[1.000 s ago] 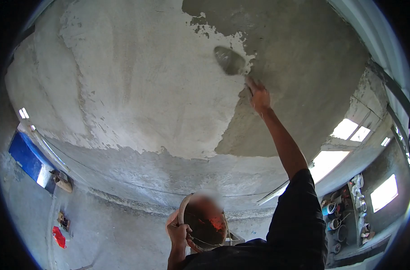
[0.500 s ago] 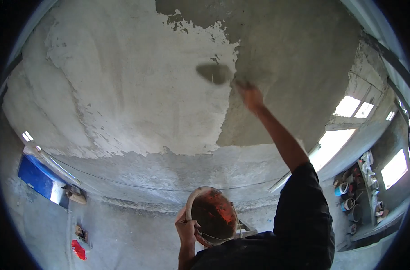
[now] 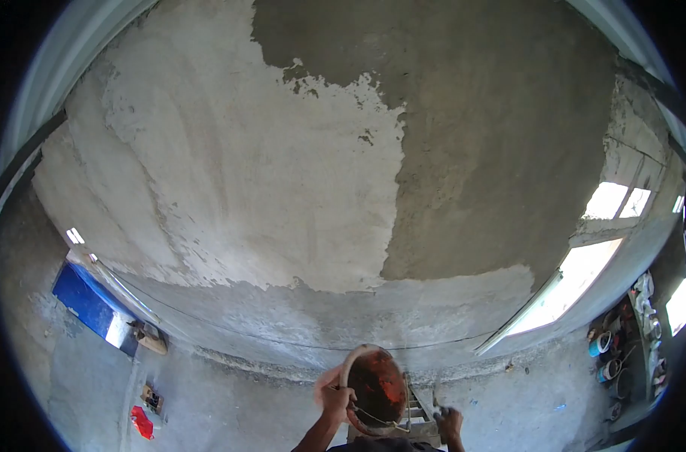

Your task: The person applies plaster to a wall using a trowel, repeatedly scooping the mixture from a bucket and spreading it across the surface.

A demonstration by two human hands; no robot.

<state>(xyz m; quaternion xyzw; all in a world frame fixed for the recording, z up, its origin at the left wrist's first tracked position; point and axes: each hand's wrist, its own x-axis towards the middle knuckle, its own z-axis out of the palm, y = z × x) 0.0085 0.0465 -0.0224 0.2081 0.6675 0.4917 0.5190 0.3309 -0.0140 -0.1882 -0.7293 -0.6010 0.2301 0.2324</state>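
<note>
My left hand [image 3: 335, 399] is closed on the rim of a round bucket [image 3: 348, 371]. The bucket is tilted so its inside faces me, with dark mortar and reddish smears on the wall. To the right of the bucket is my right hand [image 3: 451, 423], low in view and closed around a trowel [image 3: 436, 401] that shows only as a thin, blurred shape. Ahead stands the wall, with darker damp plaster [image 3: 501, 151] on the right and a pale, ragged-edged coat [image 3: 282, 181] on the left.
Below the bucket shows a ladder [image 3: 416, 410]. A cable [image 3: 282, 343] runs along the wall's lower part. Bright windows [image 3: 572, 286] and several buckets [image 3: 608, 369] are at the right. A blue panel [image 3: 94, 301] and a red item [image 3: 142, 422] lie left.
My right hand has come down from the wall with the trowel to beside the bucket. My left hand keeps hold of the bucket, and the view has tipped so the wall sits lower.
</note>
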